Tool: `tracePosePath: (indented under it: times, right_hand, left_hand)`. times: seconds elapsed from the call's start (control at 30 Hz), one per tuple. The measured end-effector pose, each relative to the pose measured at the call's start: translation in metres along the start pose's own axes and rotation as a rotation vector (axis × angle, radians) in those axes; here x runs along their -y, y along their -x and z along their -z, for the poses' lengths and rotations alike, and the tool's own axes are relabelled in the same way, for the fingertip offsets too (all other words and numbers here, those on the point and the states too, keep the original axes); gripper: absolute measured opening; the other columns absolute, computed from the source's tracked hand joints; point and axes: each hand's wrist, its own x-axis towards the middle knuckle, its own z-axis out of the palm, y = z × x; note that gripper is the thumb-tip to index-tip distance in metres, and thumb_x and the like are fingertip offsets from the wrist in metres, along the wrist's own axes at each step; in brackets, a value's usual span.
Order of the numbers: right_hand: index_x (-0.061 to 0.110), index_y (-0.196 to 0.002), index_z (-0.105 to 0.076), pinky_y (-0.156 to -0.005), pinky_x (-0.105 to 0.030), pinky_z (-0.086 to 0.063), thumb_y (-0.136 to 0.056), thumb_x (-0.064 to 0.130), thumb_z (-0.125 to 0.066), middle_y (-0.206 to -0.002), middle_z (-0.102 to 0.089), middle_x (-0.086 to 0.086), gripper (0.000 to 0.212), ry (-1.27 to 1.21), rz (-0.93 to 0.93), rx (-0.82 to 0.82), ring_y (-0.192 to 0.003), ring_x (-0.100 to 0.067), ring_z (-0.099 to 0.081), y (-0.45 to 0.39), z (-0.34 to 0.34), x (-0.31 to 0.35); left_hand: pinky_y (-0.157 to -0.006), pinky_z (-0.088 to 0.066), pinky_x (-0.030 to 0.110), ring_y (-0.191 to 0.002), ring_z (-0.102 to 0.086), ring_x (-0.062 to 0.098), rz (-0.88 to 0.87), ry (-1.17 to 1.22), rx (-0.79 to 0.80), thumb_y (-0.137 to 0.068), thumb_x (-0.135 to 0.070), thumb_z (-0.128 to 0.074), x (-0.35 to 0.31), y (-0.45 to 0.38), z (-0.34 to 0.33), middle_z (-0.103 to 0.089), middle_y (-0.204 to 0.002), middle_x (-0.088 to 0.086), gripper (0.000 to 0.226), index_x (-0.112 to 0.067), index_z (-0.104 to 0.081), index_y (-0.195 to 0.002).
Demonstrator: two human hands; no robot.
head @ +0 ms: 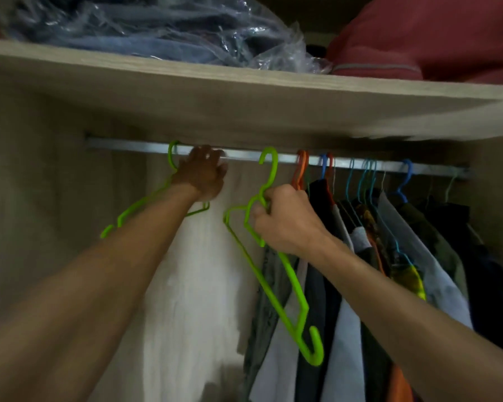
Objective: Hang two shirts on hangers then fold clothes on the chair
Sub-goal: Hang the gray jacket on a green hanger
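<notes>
Two bright green plastic hangers are at the metal rail (128,145) of an open wardrobe. The left green hanger (134,207) has its hook over the rail, and its body runs behind my left forearm. My left hand (202,174) is raised to the rail just right of that hook, fingers curled and blurred; what it holds is unclear. My right hand (286,220) grips the second green hanger (276,274) at its neck. That hanger is tilted, with its hook at rail height and its lower end pointing down and right. No loose shirt is in view.
Several clothes (413,256) hang on coloured hangers along the right half of the rail. A pale garment (192,300) hangs behind my arms. The wooden shelf (244,105) above carries a plastic-wrapped bundle (157,27) and a red bag (433,36).
</notes>
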Motion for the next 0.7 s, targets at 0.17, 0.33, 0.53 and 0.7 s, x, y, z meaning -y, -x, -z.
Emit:
tracePosePath:
  times: [0.17,0.33,0.53,0.7]
  right_hand:
    - [0.015,-0.061,-0.048,-0.064,-0.031,-0.043,-0.093,0.027,-0.056,-0.062,-0.054,0.0,0.035,-0.114,0.22,0.006,-0.078,-0.032,-0.063,0.031,0.016,-0.008]
    - [0.021,-0.06,-0.048,-0.055,-0.03,-0.036,-0.089,0.033,-0.058,-0.052,-0.052,0.002,0.033,-0.274,0.449,0.13,-0.056,-0.014,-0.051,0.076,0.006,-0.005]
    - [0.015,-0.081,-0.059,-0.056,-0.035,-0.041,-0.092,0.043,-0.052,-0.06,-0.055,-0.004,0.031,-0.372,0.708,0.374,-0.055,-0.019,-0.052,0.132,-0.022,0.038]
    - [0.016,-0.077,-0.065,-0.055,-0.029,-0.037,-0.096,0.04,-0.063,-0.056,-0.055,0.001,0.031,-0.492,0.817,0.508,-0.051,-0.007,-0.048,0.199,-0.037,0.114]
  left_hand:
    - [-0.079,-0.048,0.035,-0.091,-0.066,0.032,-0.009,0.281,0.029,-0.095,-0.056,-0.028,-0.05,0.112,0.02,-0.067,-0.083,0.011,0.052,-0.019,-0.057,-0.074]
    - [-0.064,-0.036,0.03,-0.075,-0.065,0.034,0.252,0.245,0.049,-0.104,-0.05,-0.029,-0.067,0.218,0.049,-0.056,-0.056,0.011,0.068,-0.008,-0.052,-0.057]
    - [-0.061,-0.039,0.034,-0.068,-0.058,0.041,0.607,0.024,0.003,-0.1,-0.061,-0.037,-0.066,0.361,0.131,-0.039,-0.047,0.012,0.076,-0.009,-0.034,-0.044]
    - [-0.066,-0.042,0.036,-0.064,-0.049,0.032,0.842,-0.246,-0.095,-0.096,-0.069,-0.031,-0.076,0.477,0.22,-0.041,-0.051,0.003,0.077,-0.01,-0.033,-0.047]
